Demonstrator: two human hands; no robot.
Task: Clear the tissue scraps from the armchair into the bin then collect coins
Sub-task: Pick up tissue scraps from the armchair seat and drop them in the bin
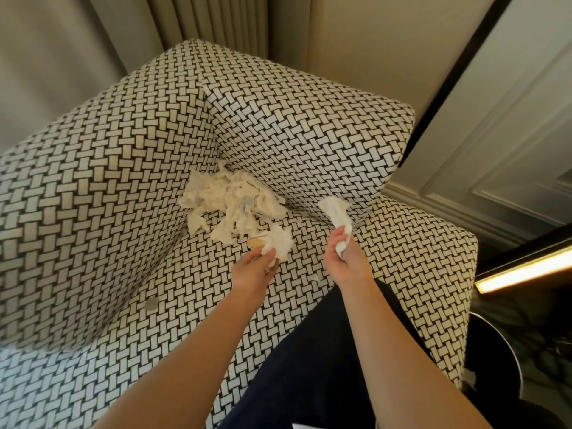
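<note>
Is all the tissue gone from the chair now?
No, a heap of tissue scraps lies on the seat of the armchair, near its back corner.

The armchair (123,181) is basket weave all over, cream-white bars on black. At the middle the tissue pile (229,199) is off-white with a warm cast. The left wad (280,243) at its five o'clock is the same shade, the right wad (335,212) at three o'clock a cleaner white. A dull grey coin (151,304) shows at seven o'clock. The trousers (309,366) at six are dark navy. The curtain (201,20) at twelve is beige, the panel (510,134) at two off-white, the strip (526,270) at three glowing yellow, the bin (492,351) at four black.
</note>
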